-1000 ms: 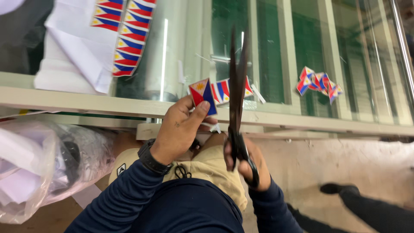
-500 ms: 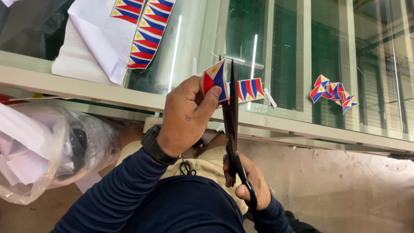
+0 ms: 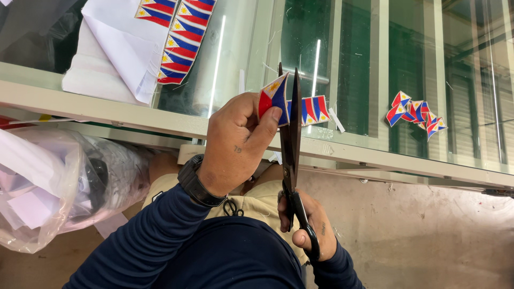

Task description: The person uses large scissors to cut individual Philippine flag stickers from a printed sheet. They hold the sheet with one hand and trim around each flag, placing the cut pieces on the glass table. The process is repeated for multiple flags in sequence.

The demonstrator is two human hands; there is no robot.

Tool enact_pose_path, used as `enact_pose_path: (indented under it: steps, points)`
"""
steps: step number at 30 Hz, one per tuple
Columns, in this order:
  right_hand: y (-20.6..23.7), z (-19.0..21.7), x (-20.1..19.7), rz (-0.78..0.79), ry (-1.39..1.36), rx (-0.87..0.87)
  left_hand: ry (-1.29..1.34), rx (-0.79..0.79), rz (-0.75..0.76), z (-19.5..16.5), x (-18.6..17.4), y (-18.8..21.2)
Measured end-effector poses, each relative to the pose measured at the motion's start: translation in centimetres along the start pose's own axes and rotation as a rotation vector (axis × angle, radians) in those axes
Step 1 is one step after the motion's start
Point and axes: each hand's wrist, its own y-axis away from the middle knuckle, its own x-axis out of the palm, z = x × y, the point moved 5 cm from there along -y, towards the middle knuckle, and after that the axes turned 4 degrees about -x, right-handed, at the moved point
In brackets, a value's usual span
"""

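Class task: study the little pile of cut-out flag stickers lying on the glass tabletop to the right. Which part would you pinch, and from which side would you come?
Pinch the pile of flag stickers at a pointed tip that juts past the others, coming from above at its near edge: the pieces lie flat and overlapping on the glass tabletop, so only protruding corners probably offer purchase.

My left hand (image 3: 235, 144) covers the lower part of the small flag strip (image 3: 274, 99) I pinch, and the scissors (image 3: 292, 155) hide where it joins the rest beyond the blades. My right hand (image 3: 308, 225) wraps the scissor handles, so the loops barely show. The printed flag sheet (image 3: 179, 37) and the plastic bag (image 3: 48, 187) run off the picture's edges, and the bag's contents are a blur.
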Motion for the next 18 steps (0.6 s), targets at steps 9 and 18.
enact_pose_path:
  steps: [9, 18]
  points:
    - [0.0, -0.5, 0.1, -0.010, -0.005, 0.011, -0.014, 0.020, -0.012, 0.1, -0.2, 0.2]
    - [0.2, -1.2, -0.1, -0.045, -0.018, 0.032, -0.006, 0.001, 0.000, -0.1, -0.1, 0.2]
